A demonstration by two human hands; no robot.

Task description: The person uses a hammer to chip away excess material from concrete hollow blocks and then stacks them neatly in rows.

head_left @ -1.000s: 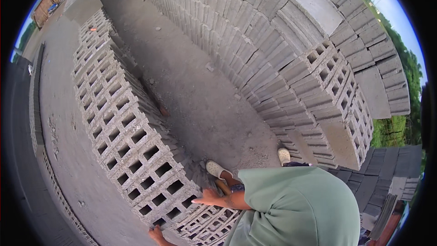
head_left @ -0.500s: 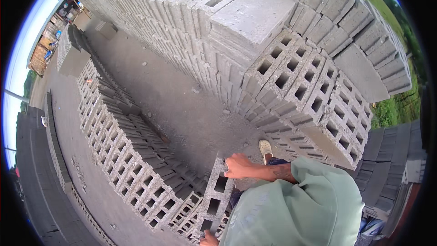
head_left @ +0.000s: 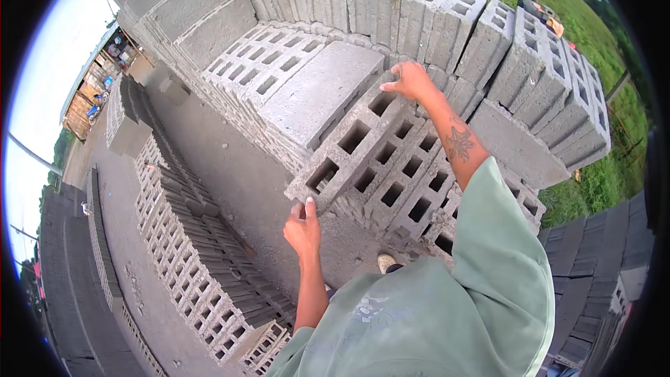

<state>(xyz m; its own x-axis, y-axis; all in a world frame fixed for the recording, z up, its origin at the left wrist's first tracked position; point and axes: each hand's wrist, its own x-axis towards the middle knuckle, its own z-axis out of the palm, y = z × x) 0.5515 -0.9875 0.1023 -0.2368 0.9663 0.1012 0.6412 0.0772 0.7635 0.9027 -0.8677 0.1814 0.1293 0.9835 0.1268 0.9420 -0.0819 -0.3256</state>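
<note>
A grey hollow concrete block (head_left: 347,146) with three square holes is raised in front of me, lying along the top of a stack of like blocks. My left hand (head_left: 303,227) grips its near end from below. At its far end my right hand (head_left: 410,82) rests on the top edge, fingers curled over it. Next to it on the left lies a solid-faced grey block (head_left: 317,91).
Tall piles of hollow blocks (head_left: 502,49) curve around ahead and to the right. A lower row of blocks (head_left: 188,237) runs along the left, with a bare concrete lane (head_left: 237,167) between. My shoe (head_left: 386,262) shows below. Grass (head_left: 600,174) lies beyond the right pile.
I have stood up from the low left row and turned to the tall stack. The block went up with both hands from near the ground to the top of the stack.
</note>
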